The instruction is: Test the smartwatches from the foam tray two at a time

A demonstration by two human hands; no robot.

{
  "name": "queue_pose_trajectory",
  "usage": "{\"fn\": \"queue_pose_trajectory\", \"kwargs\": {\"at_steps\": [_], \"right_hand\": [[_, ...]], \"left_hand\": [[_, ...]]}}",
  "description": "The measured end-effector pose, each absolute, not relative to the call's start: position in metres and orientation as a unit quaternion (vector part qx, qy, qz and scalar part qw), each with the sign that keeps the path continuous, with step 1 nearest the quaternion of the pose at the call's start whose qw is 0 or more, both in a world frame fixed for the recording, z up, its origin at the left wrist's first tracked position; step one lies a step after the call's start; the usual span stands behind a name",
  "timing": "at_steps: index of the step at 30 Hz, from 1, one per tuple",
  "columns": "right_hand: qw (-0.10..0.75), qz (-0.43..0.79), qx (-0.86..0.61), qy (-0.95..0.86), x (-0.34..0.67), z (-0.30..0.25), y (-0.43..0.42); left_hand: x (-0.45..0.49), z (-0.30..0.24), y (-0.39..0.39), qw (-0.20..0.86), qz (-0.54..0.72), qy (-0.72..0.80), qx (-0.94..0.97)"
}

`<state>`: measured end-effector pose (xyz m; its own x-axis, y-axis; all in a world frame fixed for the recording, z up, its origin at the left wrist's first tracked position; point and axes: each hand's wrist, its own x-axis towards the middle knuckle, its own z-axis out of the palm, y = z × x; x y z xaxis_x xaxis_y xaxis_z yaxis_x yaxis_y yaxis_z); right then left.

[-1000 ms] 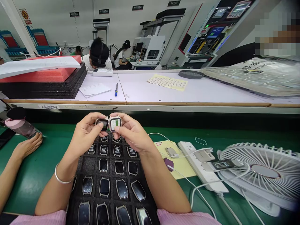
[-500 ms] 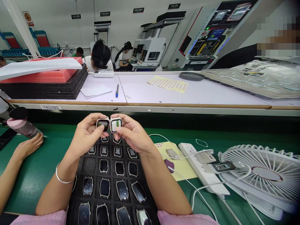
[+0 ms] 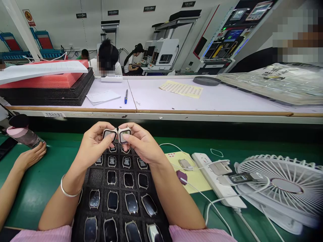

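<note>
Between the thumb and fingers of my left hand [image 3: 97,143] is a smartwatch without a strap [image 3: 108,133], its screen lit pale grey. My right hand [image 3: 141,143] grips a second strapless smartwatch [image 3: 124,135], also with a light screen. Both watches are held side by side, close together, and each thumb lies on its screen. Below them a black foam tray [image 3: 96,176] carries rows of similar watch bodies. Some in the far rows show white text, while a nearer watch [image 3: 112,201] has a dark screen. My forearms cover parts of the tray's sides.
To the right are a white power strip [image 3: 214,179] with cables, a yellow sheet [image 3: 199,185] and a white fan [image 3: 287,188]. Another person's hand [image 3: 31,158] touches a pink-lidded bottle [image 3: 22,136] at left. A raised shelf [image 3: 148,97] runs across the front.
Both held screens have changed, from a dark display with green on the left watch and a white and green one on the right, to pale grey. The hands stay nearly in place.
</note>
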<state>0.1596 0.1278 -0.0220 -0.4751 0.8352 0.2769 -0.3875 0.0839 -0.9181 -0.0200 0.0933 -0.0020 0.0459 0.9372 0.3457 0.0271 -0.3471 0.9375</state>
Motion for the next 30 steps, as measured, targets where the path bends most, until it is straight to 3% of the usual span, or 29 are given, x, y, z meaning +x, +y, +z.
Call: {"fn": "queue_pose_trajectory", "kwargs": {"at_steps": [30], "right_hand": [[0.486, 0.66, -0.172, -0.547, 0.1608, -0.0265, 0.1312]], "left_hand": [[-0.0175, -0.003, 0.0929, 0.388, 0.582, 0.368, 0.613]]}}
